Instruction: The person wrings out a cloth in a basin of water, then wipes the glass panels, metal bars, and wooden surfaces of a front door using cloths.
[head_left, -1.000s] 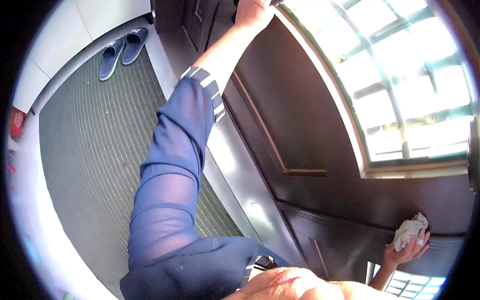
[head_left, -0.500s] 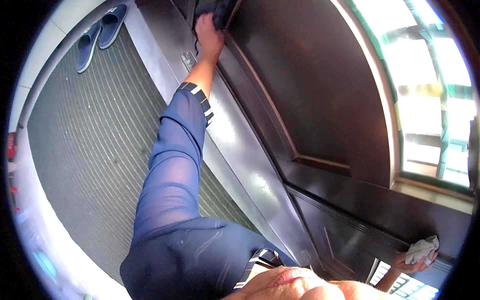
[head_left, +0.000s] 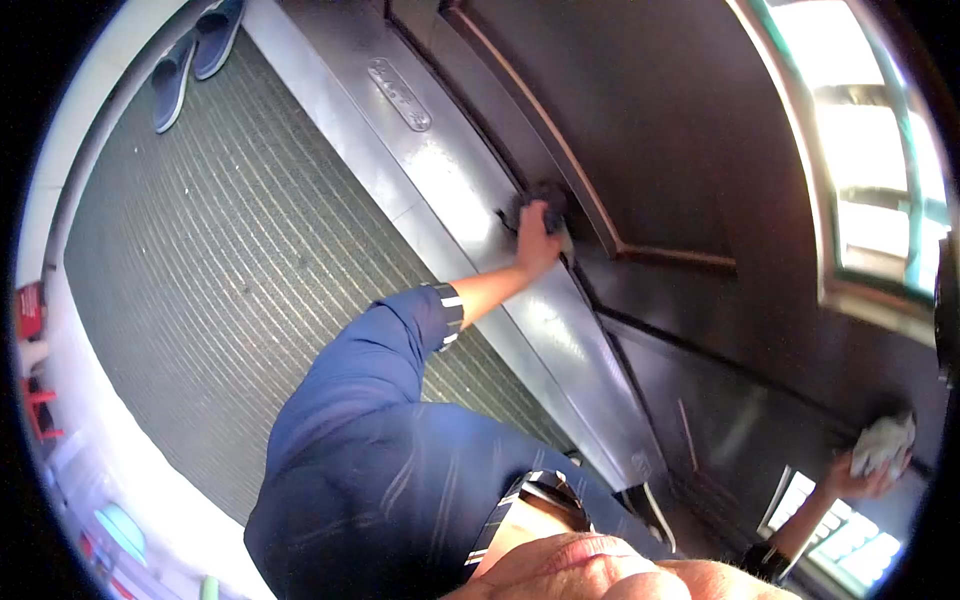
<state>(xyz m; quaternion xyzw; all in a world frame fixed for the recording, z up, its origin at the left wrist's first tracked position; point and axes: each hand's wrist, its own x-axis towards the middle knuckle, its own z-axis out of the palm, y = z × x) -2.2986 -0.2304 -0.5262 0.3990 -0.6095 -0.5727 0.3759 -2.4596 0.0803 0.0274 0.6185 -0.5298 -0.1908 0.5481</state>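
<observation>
My left hand point(head_left: 540, 245), at the end of a rolled blue sleeve point(head_left: 370, 335), is closed around a dark bunched cloth point(head_left: 546, 203). It presses this cloth against the lower edge of a dark brown panelled door point(head_left: 640, 130), just beside the shiny metal sill point(head_left: 470, 215). A thin dark strand hangs off the cloth. At the right, my right hand point(head_left: 850, 478) grips a crumpled white cloth point(head_left: 884, 446) against the dark door surface. Parts of its fingers are hidden behind the cloth.
A grey ribbed mat point(head_left: 220, 270) lies left of the sill. Dark slippers point(head_left: 172, 82) rest at its far corner. A bright window point(head_left: 875, 150) with bars is set in the door. A red stool-like thing point(head_left: 42, 410) stands at the left edge.
My left hand has slid with the dark cloth along the door's lower edge, closer to my body, and my elbow has bent. My right hand with the white cloth has shifted slightly up and right.
</observation>
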